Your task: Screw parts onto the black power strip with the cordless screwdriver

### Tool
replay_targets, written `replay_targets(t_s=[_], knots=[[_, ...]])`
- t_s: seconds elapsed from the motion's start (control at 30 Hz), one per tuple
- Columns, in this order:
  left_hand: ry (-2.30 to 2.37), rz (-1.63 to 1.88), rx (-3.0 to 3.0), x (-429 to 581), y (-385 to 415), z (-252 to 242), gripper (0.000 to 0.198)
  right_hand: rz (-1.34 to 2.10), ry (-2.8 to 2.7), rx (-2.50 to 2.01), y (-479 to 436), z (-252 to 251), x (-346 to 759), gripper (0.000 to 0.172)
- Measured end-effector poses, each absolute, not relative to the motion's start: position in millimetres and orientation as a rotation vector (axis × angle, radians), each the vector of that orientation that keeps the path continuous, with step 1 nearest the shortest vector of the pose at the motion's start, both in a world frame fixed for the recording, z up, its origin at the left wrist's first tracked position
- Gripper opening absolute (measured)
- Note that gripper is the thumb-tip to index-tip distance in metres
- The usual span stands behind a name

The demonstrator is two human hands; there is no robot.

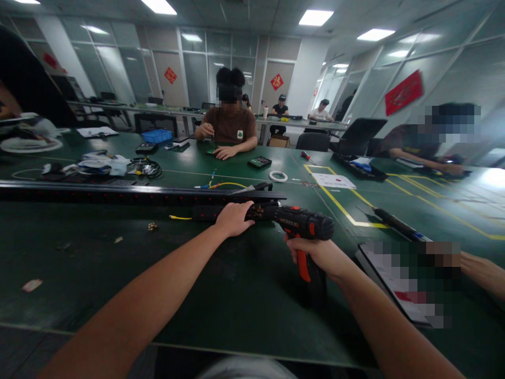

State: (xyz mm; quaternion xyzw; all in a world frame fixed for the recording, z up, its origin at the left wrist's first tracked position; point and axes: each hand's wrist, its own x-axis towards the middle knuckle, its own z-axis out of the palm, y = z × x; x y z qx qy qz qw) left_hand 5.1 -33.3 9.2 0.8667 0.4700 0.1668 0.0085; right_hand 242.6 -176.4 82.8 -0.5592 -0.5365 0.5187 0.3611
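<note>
My right hand is wrapped round the grip of a black and orange cordless drill, which points left. The drill's front end reaches the right end of a long black bar with small red marks, lying across the table. My left hand grips a black piece at that end, close to the drill's nose; its fingertips are partly hidden. A short yellow wire sticks out left of this hand. Small brass-coloured parts lie in a heap on the green table.
Behind the bar lie a white tape roll, bundled cables and a blue basket. A screwdriver lies farther back. At right, another person's hand is near a black tool and a clipboard. A co-worker sits opposite.
</note>
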Motion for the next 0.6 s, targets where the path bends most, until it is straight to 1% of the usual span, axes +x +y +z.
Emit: replay_targets(t_s=[0.2, 0.47, 0.6], knots=[[1.459, 0.533, 2.721, 4.5, -33.6, 9.3, 0.068, 1.346, -1.424, -1.406, -174.0, 76.6, 245.3, 0.020], [1.452, 0.531, 2.717, 4.5, -34.0, 10.5, 0.067, 1.324, -1.432, -1.420, -176.4, 81.6, 244.6, 0.017], [1.450, 0.541, 2.723, 4.5, -33.5, 9.2, 0.069, 1.322, -1.433, -1.428, -175.6, 80.3, 244.6, 0.018]])
